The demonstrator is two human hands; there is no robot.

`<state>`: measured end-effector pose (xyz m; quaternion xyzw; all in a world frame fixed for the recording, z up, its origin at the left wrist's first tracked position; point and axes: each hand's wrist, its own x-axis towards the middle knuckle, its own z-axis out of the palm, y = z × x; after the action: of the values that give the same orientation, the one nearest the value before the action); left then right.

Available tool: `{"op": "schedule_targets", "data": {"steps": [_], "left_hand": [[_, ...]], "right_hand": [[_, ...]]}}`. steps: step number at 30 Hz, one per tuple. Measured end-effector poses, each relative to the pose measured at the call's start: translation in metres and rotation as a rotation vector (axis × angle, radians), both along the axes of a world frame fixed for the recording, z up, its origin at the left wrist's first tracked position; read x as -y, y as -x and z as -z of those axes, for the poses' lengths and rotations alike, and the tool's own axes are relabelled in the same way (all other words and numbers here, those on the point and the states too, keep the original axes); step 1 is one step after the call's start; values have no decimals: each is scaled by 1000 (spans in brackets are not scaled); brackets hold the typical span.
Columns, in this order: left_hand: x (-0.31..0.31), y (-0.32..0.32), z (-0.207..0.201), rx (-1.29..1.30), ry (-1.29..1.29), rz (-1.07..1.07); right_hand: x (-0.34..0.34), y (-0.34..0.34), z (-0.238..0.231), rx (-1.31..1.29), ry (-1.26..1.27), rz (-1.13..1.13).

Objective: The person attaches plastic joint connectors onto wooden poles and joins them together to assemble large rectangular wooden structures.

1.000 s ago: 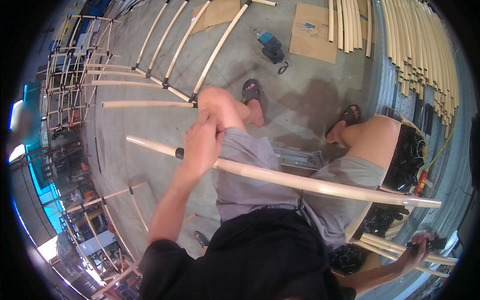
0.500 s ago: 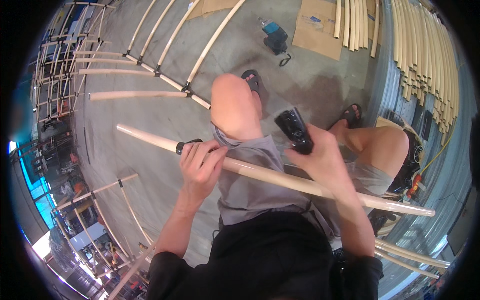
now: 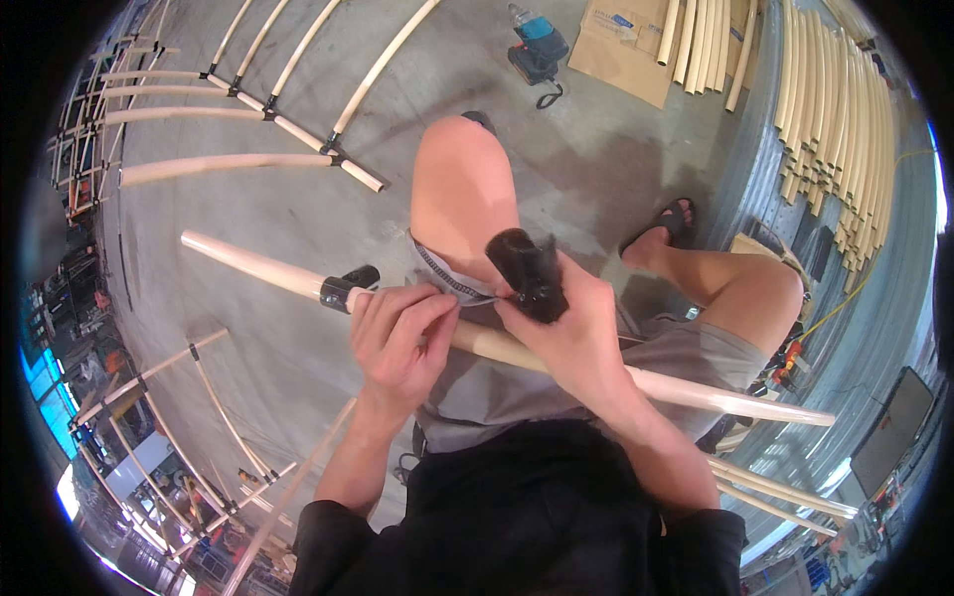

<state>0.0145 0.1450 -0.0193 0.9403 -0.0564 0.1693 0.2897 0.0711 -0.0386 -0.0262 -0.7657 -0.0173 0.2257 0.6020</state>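
Observation:
A long cream pole (image 3: 686,389) lies slantwise across my lap, with a black pipe joint (image 3: 336,292) around it toward its left end. My left hand (image 3: 402,338) is closed over the pole just right of that joint, thumb and forefinger pressed together. Whatever sits in this pinch is too small or hidden to make out. In my right hand (image 3: 581,333) I grip a second black pipe joint (image 3: 525,270), held above the pole and close to my left fingertips. My right fingers are partly hidden behind it.
A blue-and-black cordless drill (image 3: 537,48) lies on the floor ahead, beside cardboard (image 3: 621,60). Many cream poles (image 3: 830,119) are stacked at the right. Jointed pole frames stand at the far left (image 3: 278,114) and lower left (image 3: 199,368).
My right hand has moved left and slightly down with its pipe joint, nearer my left hand. My left fingers have drawn into a pinch. The view has shifted slightly.

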Motion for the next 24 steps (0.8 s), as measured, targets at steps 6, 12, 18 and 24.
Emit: {"op": "schedule_targets", "data": {"steps": [6, 12, 18, 24], "left_hand": [[18, 9, -38, -511, 459, -273], [14, 4, -40, -932, 1316, -387], [11, 3, -23, -977, 1424, -350], [14, 17, -18, -938, 1645, -387]], "right_hand": [[9, 17, -16, 119, 158, 61], [18, 29, -20, 427, 122, -31], [21, 40, -24, 717, 176, -216], [21, 41, -31, 727, 235, -273]]}}
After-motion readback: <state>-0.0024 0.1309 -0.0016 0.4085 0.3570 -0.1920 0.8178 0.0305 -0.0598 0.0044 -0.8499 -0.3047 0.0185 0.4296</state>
